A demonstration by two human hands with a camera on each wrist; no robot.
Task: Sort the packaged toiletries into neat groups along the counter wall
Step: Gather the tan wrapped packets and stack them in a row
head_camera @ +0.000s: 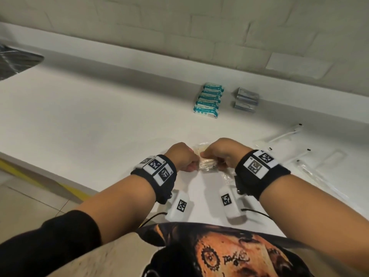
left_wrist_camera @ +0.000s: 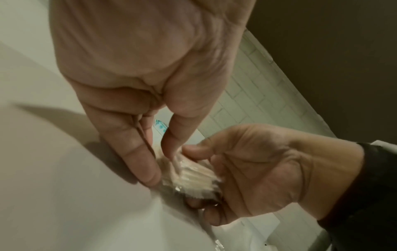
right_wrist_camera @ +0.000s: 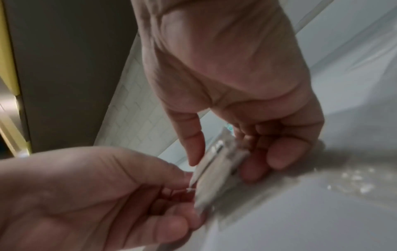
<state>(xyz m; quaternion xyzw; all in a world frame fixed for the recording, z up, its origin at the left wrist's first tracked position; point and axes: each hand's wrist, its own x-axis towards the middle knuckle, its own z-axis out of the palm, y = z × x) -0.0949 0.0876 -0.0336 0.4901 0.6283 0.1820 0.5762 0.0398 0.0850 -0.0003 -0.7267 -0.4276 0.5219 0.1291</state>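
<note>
Both hands hold a small stack of clear packets of pale sticks [head_camera: 206, 163] just above the white counter [head_camera: 89, 120]. My left hand [head_camera: 189, 162] pinches its left end and my right hand [head_camera: 211, 158] grips its right end. In the left wrist view the left hand [left_wrist_camera: 163, 163] pinches the stack of packets [left_wrist_camera: 193, 178] between thumb and fingers. In the right wrist view the right hand [right_wrist_camera: 223, 166] curls round the packets [right_wrist_camera: 217, 171]. By the wall lie a row of teal packets [head_camera: 208, 99] and a group of grey packets [head_camera: 246, 99].
Long white wrapped items [head_camera: 287, 133] and clear wrappers [head_camera: 311, 168] lie on the counter at the right. Two white marker blocks [head_camera: 180, 206] sit near my body. A dark sink [head_camera: 18, 60] is at the far left. The counter's front edge runs along the left.
</note>
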